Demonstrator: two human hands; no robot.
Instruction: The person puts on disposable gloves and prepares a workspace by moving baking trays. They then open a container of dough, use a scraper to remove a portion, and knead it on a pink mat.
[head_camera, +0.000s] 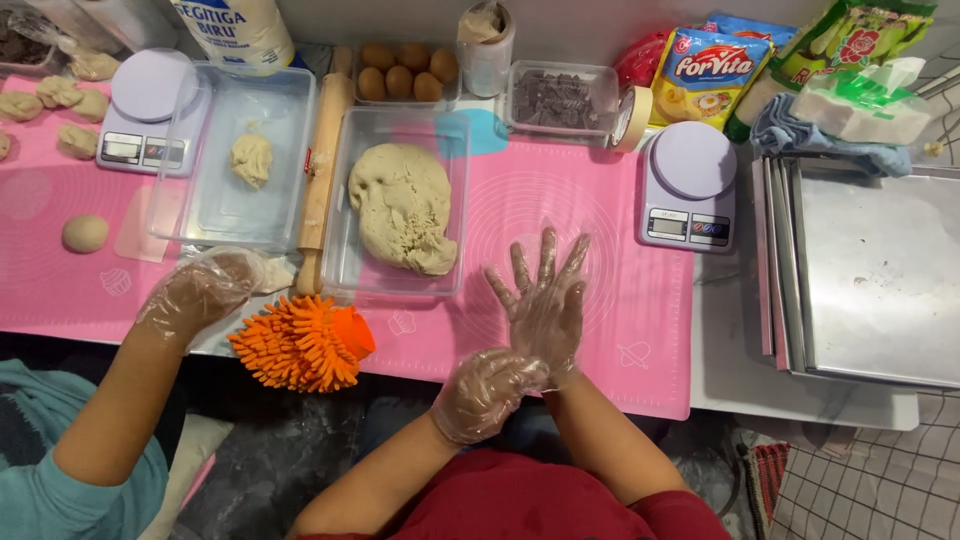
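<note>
Head view: right hand (545, 300) open, fingers spread above pink silicone mat (600, 300); left hand (487, 392) pinches its plastic glove (560, 340) at wrist. Dough tub (345, 270) nearby.

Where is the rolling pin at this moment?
In the head view, the rolling pin lies lengthwise left of centre, between two clear tubs: one with a small dough piece and one with the big dough.

A thin clear plastic glove (545, 300) covers the right hand, fingers spread upright, above the pink mat (600, 250), just right of the dough tub (345, 200); its cuff is gripped.
</note>
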